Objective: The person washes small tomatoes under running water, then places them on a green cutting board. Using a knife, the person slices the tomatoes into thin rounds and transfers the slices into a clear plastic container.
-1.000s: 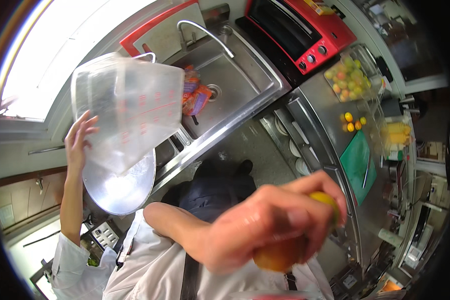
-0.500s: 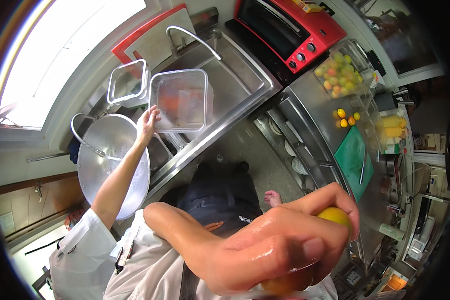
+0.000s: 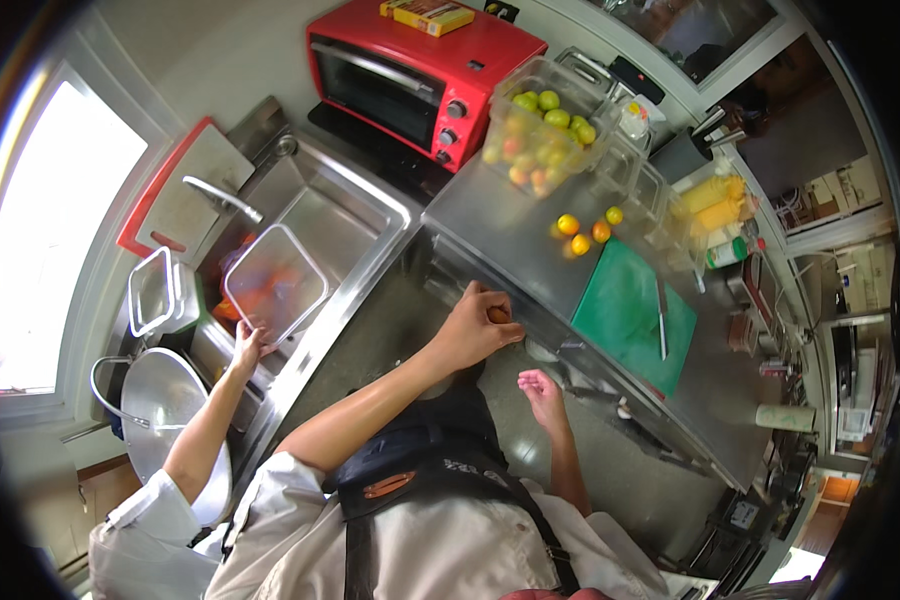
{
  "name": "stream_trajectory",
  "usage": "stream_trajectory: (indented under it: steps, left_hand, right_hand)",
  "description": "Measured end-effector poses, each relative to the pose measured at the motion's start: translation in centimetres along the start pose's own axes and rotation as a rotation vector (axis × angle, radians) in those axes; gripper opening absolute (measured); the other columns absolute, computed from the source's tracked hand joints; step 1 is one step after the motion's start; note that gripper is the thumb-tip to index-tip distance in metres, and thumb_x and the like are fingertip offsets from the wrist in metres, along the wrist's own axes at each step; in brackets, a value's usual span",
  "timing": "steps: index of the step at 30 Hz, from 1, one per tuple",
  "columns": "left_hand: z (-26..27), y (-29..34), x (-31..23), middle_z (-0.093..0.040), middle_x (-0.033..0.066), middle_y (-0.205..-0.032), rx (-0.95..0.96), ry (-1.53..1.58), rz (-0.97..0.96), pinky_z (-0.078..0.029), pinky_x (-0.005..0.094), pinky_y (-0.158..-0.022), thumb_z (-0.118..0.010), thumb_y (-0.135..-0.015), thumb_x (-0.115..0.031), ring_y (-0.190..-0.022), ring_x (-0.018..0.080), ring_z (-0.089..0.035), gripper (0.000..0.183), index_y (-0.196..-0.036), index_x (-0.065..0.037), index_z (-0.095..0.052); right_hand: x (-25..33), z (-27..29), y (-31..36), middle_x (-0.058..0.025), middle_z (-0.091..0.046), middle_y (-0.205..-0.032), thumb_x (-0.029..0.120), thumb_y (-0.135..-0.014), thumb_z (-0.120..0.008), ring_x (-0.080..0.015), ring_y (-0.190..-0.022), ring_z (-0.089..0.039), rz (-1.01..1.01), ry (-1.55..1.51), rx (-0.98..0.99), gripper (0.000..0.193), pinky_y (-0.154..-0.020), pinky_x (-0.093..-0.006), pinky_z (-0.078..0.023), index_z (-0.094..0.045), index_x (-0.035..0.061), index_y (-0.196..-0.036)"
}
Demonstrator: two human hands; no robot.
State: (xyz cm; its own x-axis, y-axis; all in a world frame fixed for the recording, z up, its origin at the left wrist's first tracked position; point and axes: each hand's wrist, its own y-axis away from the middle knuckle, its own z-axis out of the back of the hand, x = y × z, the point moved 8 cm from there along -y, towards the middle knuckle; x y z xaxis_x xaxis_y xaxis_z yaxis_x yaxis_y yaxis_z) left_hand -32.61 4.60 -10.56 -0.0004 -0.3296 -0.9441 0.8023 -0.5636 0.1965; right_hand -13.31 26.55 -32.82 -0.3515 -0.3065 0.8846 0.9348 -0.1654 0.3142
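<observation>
My left hand (image 3: pixel 467 328) is stretched out in front of me, near the front edge of the steel counter. Its fingers are closed around a small orange-brown tomato (image 3: pixel 497 315), mostly hidden by them. My right hand (image 3: pixel 543 398) is held low in front of the counter, its fingers apart and nothing visible in it. Several loose yellow and orange tomatoes (image 3: pixel 580 245) rest on the counter. Behind them stands a clear plastic container (image 3: pixel 560 80) of green, yellow and reddish tomatoes. A knife (image 3: pixel 661 318) lies on a green cutting board (image 3: pixel 610 325) at the counter's front.
Left of me, a co-worker's hand (image 3: pixel 253 347) holds a clear plastic tub (image 3: pixel 320 290) over the steel sink (image 3: pixel 365 215); orange shapes show there. A large metal bowl (image 3: pixel 145 400) stands nearer. A red toaster oven (image 3: pixel 490 55) stands at the sink-counter corner.
My left hand has gone from close before my view, where it held a yellow tomato, out toward the counter's edge. The view has swung right. The co-worker's tub now looks tilted.
</observation>
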Motion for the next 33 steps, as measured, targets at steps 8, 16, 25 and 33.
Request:
stream_trajectory:
  steps: [8, 16, 25, 33]
  left_hand:
    - [-13.4, -22.6, -1.9, -0.051, 0.0169, -0.133, -0.183, -0.464, -0.184, -0.057, 0.0455, -0.097, -0.083, -0.081, -0.028, -0.120, 0.0376, -0.058, 0.036, -0.110, -0.010, -0.073]
    - [-16.8, -36.6, -1.2, -0.049, 0.0141, -0.143, -0.178, -0.720, -0.153, -0.056, 0.0529, -0.101, -0.083, -0.084, -0.041, -0.133, 0.0393, -0.051, 0.048, -0.126, -0.018, -0.075]
    - [-16.7, -34.9, -1.4, -0.052, 0.0113, -0.148, -0.187, -0.905, -0.232, -0.050, 0.0496, -0.100, -0.075, -0.089, -0.049, -0.135, 0.0361, -0.051, 0.049, -0.130, -0.022, -0.075]
    - [-3.9, -14.0, 3.6, -0.069, 0.0141, -0.123, -0.472, -0.484, -0.318, -0.055, 0.0464, -0.094, -0.077, -0.087, -0.018, -0.112, 0.0350, -0.067, 0.024, -0.108, -0.008, -0.071]
  right_hand:
    - [14.8, 16.7, -13.9, -0.0203, -0.066, -0.135, 0.001, -0.096, -0.070, -0.0358, -0.122, -0.067, 0.288, 0.245, -0.403, 0.043, -0.099, -0.0444, -0.056, -0.061, 0.0026, -0.138]
    - [13.9, 21.7, -24.8, -0.0269, -0.053, -0.154, 0.039, -0.104, -0.066, -0.0450, -0.140, -0.053, 0.536, 0.385, -0.352, 0.070, -0.120, -0.0554, -0.040, -0.045, -0.0018, -0.156]
    - [15.1, 22.1, -26.3, -0.0267, -0.049, -0.158, 0.046, -0.109, -0.060, -0.0455, -0.144, -0.050, 0.628, 0.501, -0.358, 0.067, -0.120, -0.0553, -0.039, -0.047, -0.0019, -0.154]
    - [22.4, 17.3, -19.7, -0.0208, -0.062, -0.134, 0.013, -0.105, -0.061, -0.0405, -0.130, -0.058, 0.829, 0.484, -0.335, 0.029, -0.114, -0.0549, -0.043, -0.064, -0.0005, -0.130]
